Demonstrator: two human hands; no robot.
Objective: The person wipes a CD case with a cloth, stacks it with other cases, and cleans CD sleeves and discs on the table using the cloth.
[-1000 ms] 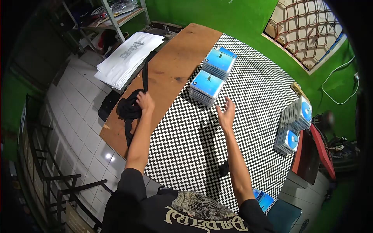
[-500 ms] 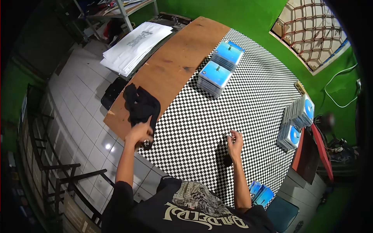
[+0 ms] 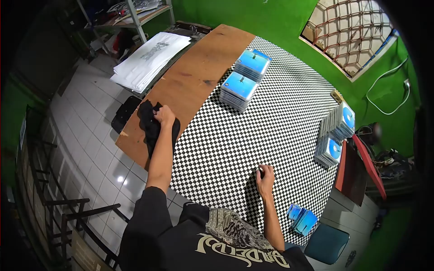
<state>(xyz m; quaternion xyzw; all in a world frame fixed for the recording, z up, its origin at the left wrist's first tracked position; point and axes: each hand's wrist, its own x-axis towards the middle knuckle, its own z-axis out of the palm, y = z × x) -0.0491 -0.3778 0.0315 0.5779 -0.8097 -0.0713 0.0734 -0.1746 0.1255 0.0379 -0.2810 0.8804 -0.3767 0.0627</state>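
The head view shows the left hand [image 3: 165, 115] closed on the black cloth [image 3: 150, 131], gripping its upper part; the fingertips are partly buried in the folds and cannot be made out individually. The cloth lies bunched on the brown wooden strip [image 3: 194, 67] at the left side of the table, its right side close to the checkered cover [image 3: 217, 149]. Part of the cloth is concealed by the left forearm, so its full outline cannot be determined. The right hand [image 3: 266, 180] is positioned above the checkered cover, fingers curled toward the thumb. A dark patch is visible between thumb and fingers; whether it is a held object or shadow cannot be established, so the state of this grip cannot be told. Two adjoining case stacks [image 3: 239, 88] with blue top faces stand on the cover near the wooden strip; only the uppermost faces and the near sides are exposed. At the right edge, tilted disc cases [image 3: 333, 151] display blue discs; the cases behind show only as thin edges. A smaller case group [image 3: 304, 222] lies at the lower right, beside the blue-green seat [image 3: 327, 244]. Left of the table, white sheets [image 3: 149, 61] carry a dark print, its detail unreadable. The shelf [image 3: 135, 22] is cut off by the upper frame edge, and its contents are indistinct. The lettering on the black shirt [image 3: 190, 244] is inverted and partly folded.
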